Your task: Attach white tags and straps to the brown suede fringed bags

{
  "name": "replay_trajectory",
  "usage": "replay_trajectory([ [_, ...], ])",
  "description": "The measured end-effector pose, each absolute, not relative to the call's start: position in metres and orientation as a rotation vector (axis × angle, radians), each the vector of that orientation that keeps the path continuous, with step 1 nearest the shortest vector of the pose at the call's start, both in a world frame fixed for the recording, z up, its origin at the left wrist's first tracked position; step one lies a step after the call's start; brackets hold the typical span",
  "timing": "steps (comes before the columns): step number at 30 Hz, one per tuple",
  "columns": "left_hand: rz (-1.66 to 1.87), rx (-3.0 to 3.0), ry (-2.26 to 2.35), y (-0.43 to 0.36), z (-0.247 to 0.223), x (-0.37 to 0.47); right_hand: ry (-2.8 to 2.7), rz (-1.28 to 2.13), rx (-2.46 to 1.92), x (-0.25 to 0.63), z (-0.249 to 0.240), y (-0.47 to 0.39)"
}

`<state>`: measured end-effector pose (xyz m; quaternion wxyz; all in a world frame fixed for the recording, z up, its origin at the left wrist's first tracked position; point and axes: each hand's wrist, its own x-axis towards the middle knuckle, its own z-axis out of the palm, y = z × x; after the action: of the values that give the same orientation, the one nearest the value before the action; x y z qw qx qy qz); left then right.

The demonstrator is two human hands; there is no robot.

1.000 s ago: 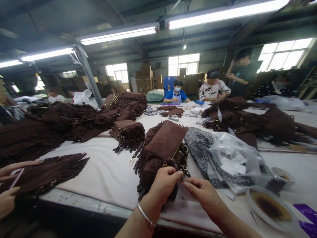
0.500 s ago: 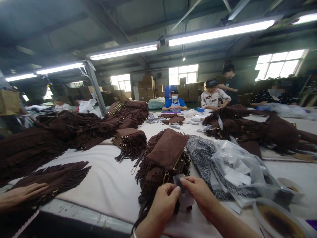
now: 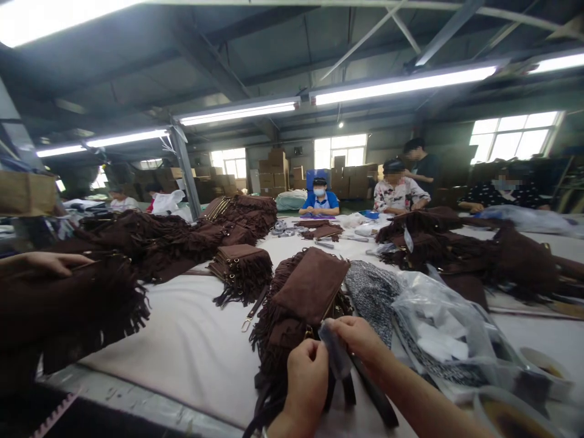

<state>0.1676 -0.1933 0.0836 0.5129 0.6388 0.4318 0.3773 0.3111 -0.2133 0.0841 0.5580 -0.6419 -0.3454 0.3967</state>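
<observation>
My left hand point(image 3: 308, 377) is closed, thumb and fingers pinched at the left edge of a small translucent plastic piece point(image 3: 336, 356). At its upper end, my right hand point(image 3: 360, 340) pinches the same plastic. What the plastic covers, if anything, I cannot make out. Dark straps point(image 3: 378, 392) hang below it over the table edge side. Just beyond my hands lies a stack of brown fringed suede bags point(image 3: 312, 286) with gold zips and a gold clasp point(image 3: 309, 332), partly behind my left hand.
At left, a co-worker's hand point(image 3: 50, 264) grips a brown fringed bag point(image 3: 91, 298). More bags point(image 3: 241, 267) are piled beyond. On my right are grey speckled cloth point(image 3: 371, 286), a clear plastic bag point(image 3: 442, 322) and bowls of brown liquid point(image 3: 511, 420). Several people sit across the white table point(image 3: 182, 328).
The co-worker's bag at left has been lifted off the table. The plastic between my hands is now gathered narrower, and dark straps show below it. My view has tilted slightly upward.
</observation>
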Motion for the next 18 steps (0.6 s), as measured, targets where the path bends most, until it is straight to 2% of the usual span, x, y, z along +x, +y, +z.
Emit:
replay_trajectory([
  [7,0.922,1.461,0.986,-0.189,0.079,0.172,-0.8,0.857,-1.541,0.308,0.086,-0.201],
  [18,0.858,1.062,0.965,-0.185,0.074,0.196,-0.651,0.768,-1.465,0.302,0.058,-0.199],
])
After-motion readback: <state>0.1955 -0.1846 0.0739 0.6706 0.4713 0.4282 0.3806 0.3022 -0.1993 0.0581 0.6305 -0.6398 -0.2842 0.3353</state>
